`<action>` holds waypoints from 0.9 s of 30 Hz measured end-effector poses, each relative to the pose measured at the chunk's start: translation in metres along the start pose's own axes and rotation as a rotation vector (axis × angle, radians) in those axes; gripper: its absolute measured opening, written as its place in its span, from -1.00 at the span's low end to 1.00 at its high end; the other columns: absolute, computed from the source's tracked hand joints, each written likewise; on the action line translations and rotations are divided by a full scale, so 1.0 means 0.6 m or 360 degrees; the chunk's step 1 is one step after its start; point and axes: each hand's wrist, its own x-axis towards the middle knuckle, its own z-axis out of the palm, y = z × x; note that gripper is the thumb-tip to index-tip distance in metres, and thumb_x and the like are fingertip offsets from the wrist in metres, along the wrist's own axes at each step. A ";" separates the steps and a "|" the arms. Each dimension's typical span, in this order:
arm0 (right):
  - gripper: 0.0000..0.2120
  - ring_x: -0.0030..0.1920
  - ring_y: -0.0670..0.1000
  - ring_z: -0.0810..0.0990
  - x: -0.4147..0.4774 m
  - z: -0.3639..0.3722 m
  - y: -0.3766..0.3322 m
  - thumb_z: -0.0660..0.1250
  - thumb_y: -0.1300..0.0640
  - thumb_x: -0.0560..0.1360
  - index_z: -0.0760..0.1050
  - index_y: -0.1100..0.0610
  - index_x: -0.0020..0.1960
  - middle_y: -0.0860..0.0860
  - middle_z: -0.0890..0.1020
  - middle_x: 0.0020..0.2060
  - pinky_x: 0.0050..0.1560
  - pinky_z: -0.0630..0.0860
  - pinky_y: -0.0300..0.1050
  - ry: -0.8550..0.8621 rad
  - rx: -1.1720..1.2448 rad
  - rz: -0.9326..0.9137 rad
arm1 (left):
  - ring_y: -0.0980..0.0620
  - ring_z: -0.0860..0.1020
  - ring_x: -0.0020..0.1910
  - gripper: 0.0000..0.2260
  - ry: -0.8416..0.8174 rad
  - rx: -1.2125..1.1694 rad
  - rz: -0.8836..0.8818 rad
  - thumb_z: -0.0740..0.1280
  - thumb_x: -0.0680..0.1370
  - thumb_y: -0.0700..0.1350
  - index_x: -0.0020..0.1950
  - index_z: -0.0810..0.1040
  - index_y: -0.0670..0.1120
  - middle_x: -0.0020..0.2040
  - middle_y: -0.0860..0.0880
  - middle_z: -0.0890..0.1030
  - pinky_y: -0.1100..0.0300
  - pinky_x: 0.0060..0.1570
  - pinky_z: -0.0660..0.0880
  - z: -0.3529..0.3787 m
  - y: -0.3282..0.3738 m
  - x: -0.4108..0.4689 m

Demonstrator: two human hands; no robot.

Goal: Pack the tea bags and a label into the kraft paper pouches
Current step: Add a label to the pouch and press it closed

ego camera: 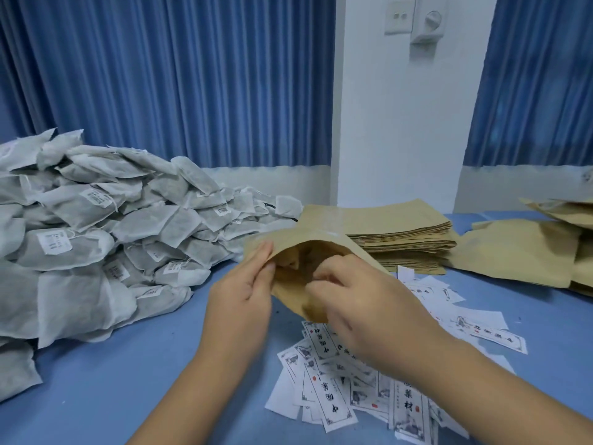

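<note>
The kraft pouch (324, 239) was held up over the middle of the bench (112, 380), mouth open toward the person. The left hand (247, 290) pinched the left lip, and the right hand (362, 303) had its fingers curled over the right lip and into the opening. Whether anything lay inside could not be told; no tea bag or label showed at the mouth, so this pouch looked only opened, with filling yet to do. The labels (327, 380) lay scattered just under and near the hands. A big heap of tea bags (96, 226) sat to the left, and a stack of flat pouches (401, 232) lay just beyond. More pouches (519, 252) lay at the far right, possibly packed. Most of the work seemed to remain.
</note>
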 end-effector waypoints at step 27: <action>-0.80 -0.41 0.02 0.53 -0.124 0.054 0.002 0.54 0.24 0.24 0.53 0.08 -0.30 -0.05 0.62 -0.22 -0.52 0.45 -0.19 -0.0272 0.0123 -0.0418 | 0.06 0.01 0.56 -0.52 -0.1412 0.1462 0.0629 0.09 0.64 0.15 0.56 0.12 0.13 0.57 0.11 0.09 0.21 0.48 -0.04 -0.081 -0.048 -0.085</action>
